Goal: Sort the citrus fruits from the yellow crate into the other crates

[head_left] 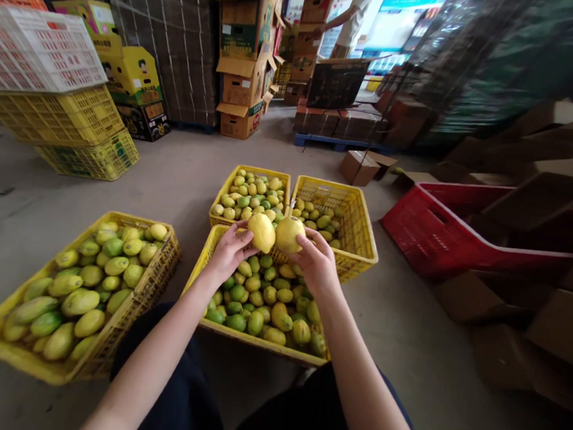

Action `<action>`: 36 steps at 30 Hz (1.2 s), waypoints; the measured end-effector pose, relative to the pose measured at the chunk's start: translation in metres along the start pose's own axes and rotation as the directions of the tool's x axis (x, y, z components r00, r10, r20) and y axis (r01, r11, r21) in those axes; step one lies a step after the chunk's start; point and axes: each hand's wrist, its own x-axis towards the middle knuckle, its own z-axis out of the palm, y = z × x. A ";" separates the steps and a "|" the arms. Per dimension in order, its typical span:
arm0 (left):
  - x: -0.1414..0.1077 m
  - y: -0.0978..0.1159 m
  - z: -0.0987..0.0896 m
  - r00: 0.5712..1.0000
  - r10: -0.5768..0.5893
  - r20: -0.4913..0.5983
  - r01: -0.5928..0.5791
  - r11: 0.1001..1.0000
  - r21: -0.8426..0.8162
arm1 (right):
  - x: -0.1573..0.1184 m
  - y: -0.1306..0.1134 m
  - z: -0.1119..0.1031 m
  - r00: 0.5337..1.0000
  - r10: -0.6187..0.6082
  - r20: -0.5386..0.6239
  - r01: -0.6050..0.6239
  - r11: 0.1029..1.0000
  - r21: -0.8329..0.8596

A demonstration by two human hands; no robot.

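Note:
My left hand [232, 249] grips a yellow lemon [261, 232] between thumb and fingers. A second lemon [289, 234], with a darker mark on its top, is held in my right hand [317, 259]. The two lemons are side by side, above the far part of the yellow crate [192, 268] between my knees. Green and yellow lemons [270, 297] fill much of that crate. Beyond my hands stand two more yellow crates: the left one [212, 203] full of lemons, the right one [364, 245] with lemons mostly at its left side.
Another lemon-filled yellow crate [120, 334] stands on the floor at my left. To the right are a red crate [416, 226] and several loose cardboard boxes [491, 333]. Stacked crates [74, 123] stand at the far left. A person [354, 20] is by cartons at the back.

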 end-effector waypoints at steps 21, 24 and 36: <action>0.000 -0.024 0.003 0.999 0.016 -0.028 -0.015 1.000 0.023 | -0.011 0.036 0.016 0.986 0.160 0.053 -0.150 0.974 -0.167; 0.000 -0.025 0.007 1.000 0.008 -0.026 -0.007 1.000 0.016 | -0.012 0.036 0.019 0.986 0.160 0.039 -0.155 0.982 -0.105; 0.007 -0.013 0.010 0.965 -0.199 -0.172 0.161 0.964 -0.210 | -0.009 0.024 0.018 0.957 0.224 0.184 -0.242 0.967 0.081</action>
